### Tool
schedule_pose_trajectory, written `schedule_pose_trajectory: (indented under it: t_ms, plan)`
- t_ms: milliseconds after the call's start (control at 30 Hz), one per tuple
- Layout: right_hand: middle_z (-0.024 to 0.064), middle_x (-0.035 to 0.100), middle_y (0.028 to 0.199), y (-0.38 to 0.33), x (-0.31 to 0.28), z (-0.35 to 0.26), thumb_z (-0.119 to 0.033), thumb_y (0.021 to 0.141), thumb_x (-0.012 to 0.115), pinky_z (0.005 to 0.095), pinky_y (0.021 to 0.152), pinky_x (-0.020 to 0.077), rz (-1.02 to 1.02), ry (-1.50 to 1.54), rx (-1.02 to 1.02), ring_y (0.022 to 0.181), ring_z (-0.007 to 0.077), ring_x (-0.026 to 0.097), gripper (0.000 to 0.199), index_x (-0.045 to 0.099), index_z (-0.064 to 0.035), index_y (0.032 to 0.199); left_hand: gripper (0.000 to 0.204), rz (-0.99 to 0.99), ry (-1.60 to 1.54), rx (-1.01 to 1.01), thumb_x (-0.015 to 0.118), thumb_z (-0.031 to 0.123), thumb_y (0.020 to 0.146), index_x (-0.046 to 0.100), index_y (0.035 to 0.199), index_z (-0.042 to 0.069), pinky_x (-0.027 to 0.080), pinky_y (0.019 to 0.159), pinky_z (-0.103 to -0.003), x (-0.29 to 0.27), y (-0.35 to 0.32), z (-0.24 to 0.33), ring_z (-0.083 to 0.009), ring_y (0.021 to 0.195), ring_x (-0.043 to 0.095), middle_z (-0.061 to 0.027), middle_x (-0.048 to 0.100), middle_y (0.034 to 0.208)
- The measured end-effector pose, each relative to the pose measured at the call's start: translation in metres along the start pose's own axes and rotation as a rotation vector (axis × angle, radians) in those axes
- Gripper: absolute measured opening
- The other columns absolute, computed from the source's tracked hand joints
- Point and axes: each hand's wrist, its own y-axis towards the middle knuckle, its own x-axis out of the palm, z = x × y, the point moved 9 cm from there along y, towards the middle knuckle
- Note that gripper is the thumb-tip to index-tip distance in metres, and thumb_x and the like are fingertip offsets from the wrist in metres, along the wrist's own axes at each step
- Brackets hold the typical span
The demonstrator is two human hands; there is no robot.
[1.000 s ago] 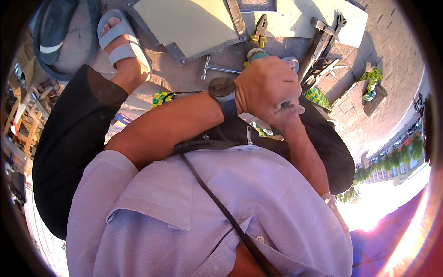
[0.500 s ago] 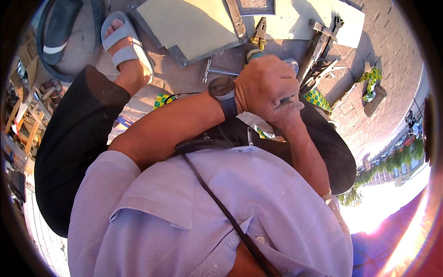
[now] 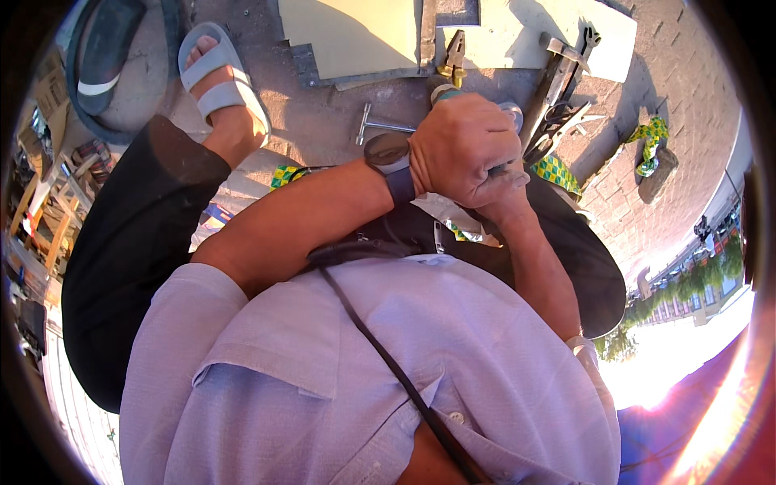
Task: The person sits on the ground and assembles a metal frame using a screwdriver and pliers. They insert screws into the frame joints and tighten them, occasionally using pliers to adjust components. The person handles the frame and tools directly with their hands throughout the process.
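Observation:
My left hand (image 3: 465,145), with a dark watch (image 3: 390,155) on its wrist, is closed in a fist at the centre. My right hand (image 3: 503,187) is closed beneath and against it, partly covered. What they grip is mostly hidden. A rounded brown end with a green band (image 3: 444,93) pokes out just beyond the left knuckles; its kind cannot be made out. A clear rounded thing (image 3: 512,115) shows at the knuckles' right. Beyond the hands lie yellow-handled pliers (image 3: 456,61), and to their left a metal T-shaped wrench (image 3: 380,125).
A hammer (image 3: 558,73), an open-end wrench (image 3: 588,52) and other metal tools lie at the right. Pale yellow panels (image 3: 356,36) lie at the back. Green-yellow patterned cloth (image 3: 649,145) lies by a stone (image 3: 659,176). My sandalled foot (image 3: 222,85) is at the left, near a black rubber ring (image 3: 121,133).
The left pale panel with grey edging has shifted right and turned, its near edge now straighter across. My hands stay closed together, almost unmoved.

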Motion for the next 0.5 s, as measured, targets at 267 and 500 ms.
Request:
schedule_pose_trajectory:
  t_ms: [267, 500]
  plan:
    - [0.0138, 0.073, 0.1, 0.007, -0.001, -0.011, -0.022, 0.076, 0.08, 0.0395, 0.077, 0.0554, 0.03, -0.053, -0.09, 0.094, 0.0337, 0.072, 0.036, 0.068, -0.0088, 0.108, 0.028, -0.072, 0.009, -0.055, 0.077, 0.031, 0.076, 0.062, 0.075, 0.009, 0.05, 0.065, -0.041, -0.002, 0.0, -0.01, -0.0335, 0.072, 0.062, -0.0102, 0.063, 0.078]
    - [0.0168, 0.073, 0.086, 0.006, -0.002, -0.021, -0.026, 0.071, 0.08, 0.0422, 0.075, 0.0564, -0.017, -0.115, 0.343, 0.081, 0.0357, 0.072, 0.035, 0.069, -0.0047, 0.096, 0.04, 0.058, 0.181, -0.109, 0.058, 0.038, 0.103, 0.069, 0.115, 0.001, 0.052, 0.096, -0.043, -0.055, -0.005, -0.083, -0.0385, 0.106, 0.067, -0.0192, 0.07, 0.114]
